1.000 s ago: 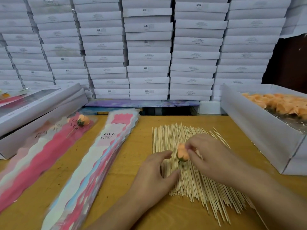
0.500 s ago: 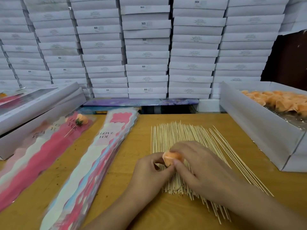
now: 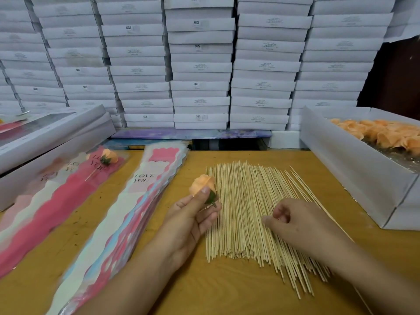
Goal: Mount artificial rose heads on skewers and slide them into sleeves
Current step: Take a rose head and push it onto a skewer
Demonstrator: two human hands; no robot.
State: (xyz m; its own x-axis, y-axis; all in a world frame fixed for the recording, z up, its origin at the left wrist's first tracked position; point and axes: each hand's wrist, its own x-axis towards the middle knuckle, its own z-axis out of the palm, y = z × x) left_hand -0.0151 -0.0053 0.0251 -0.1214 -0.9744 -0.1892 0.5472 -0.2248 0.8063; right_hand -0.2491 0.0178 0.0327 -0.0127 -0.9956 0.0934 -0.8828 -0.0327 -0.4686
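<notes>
I can't read the stacked boxes' (image 3: 200, 64) small labels | rose box (image 3: 354, 169) cut off right | right hand (image 3: 302, 223) fingertips hidden, curled under.

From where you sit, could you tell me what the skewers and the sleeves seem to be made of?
The skewers look like bamboo or light wood: pale, matte, thin straight sticks. The sleeves seem to be thin plastic film, glossy and partly see-through, printed pink and white with "LOVE YOU"; reflections suggest film, though coated paper cannot be ruled out.
</notes>
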